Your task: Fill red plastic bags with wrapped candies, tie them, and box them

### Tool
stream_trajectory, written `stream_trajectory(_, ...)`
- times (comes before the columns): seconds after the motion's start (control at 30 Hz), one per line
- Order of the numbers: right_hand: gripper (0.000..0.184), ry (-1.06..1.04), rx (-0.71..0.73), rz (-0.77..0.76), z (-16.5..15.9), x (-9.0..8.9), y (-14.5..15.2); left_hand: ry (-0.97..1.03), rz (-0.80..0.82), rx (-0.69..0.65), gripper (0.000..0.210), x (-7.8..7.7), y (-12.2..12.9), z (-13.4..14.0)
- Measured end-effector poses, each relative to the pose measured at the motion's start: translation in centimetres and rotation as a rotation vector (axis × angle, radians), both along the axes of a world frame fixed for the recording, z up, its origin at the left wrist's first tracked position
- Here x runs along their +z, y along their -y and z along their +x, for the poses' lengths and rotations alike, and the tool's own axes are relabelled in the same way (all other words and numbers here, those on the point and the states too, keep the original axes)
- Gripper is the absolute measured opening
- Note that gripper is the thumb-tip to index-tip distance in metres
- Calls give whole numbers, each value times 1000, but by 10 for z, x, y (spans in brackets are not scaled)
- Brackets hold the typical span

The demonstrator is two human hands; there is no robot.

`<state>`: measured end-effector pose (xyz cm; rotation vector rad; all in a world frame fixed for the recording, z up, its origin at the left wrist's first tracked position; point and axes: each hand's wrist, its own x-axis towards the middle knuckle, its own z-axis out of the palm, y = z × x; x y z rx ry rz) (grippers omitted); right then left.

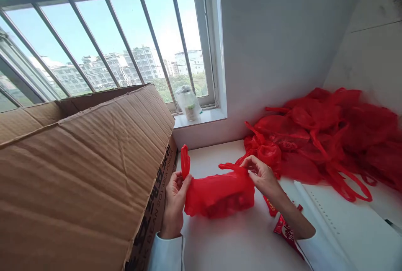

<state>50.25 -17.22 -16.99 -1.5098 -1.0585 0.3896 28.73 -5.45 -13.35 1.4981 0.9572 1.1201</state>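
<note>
A red plastic bag (220, 193) is stretched between my two hands above the white table, its loop handles sticking up at either end. Dark shapes show through its lower part, but I cannot make out what they are. My left hand (176, 197) pinches the bag's left end, just below one handle. At the opposite end, my right hand (262, 176) has thumb and fingers closed on the plastic near the other handle. Under my right forearm lie red printed packets (285, 229), partly covered by the arm.
A large open cardboard box (103, 153) fills the left side. Many red plastic bags (314, 132) are heaped at the back right, near a white paper sheet (342, 212). On the sill of the barred window stands a plastic-wrapped container (189, 105).
</note>
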Motion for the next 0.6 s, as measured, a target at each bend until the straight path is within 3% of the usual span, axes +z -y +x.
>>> stream_trajectory(0.17, 45, 148, 38, 118, -14, 24, 20, -46, 77, -2, 37, 8, 8, -3)
stream_trajectory(0.33, 37, 648, 172, 220, -51, 50, 36, -116, 175, 14, 30, 22, 19, -11)
stream_trajectory(0.43, 32, 890, 221, 87, -63, 44, 31, -112, 153, -85, 28, 32, 28, -12)
stream_trajectory(0.6, 31, 1004, 85, -233, -56, 23, 18, 129, -33, -145, 34, 46, 43, -12)
